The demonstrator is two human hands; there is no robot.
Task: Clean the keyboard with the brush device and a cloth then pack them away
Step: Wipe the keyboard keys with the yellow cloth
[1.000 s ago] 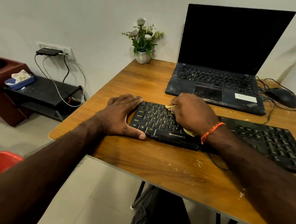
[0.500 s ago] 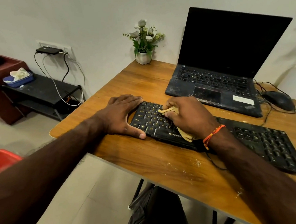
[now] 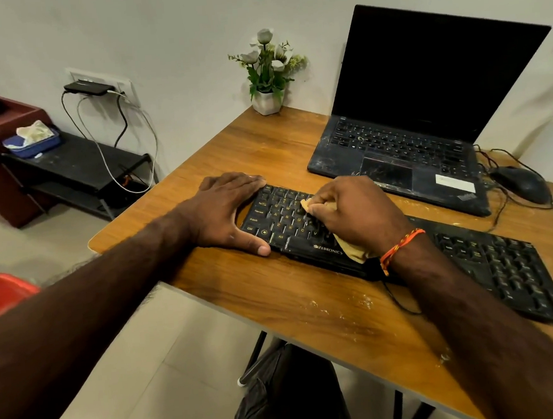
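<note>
A black keyboard (image 3: 489,269) with yellow letters lies slantwise on the wooden desk (image 3: 308,305). My left hand (image 3: 226,212) rests flat against its left end, thumb along the front edge, holding it steady. My right hand (image 3: 357,216) presses a tan cloth (image 3: 353,251) onto the left-middle keys; one corner of the cloth pokes out by my fingertips, another hangs below my wrist. No brush device is in view.
An open, dusty laptop (image 3: 402,154) stands behind the keyboard, with a black mouse (image 3: 522,184) and cables to its right. A small flower pot (image 3: 266,76) sits at the back. Crumbs dot the desk's front. A dark bag (image 3: 291,391) lies under the desk; a low black shelf (image 3: 75,164) stands left.
My right hand has slid the cloth leftward across the keys, toward my left hand. The left hand has stayed in place on the keyboard's end.
</note>
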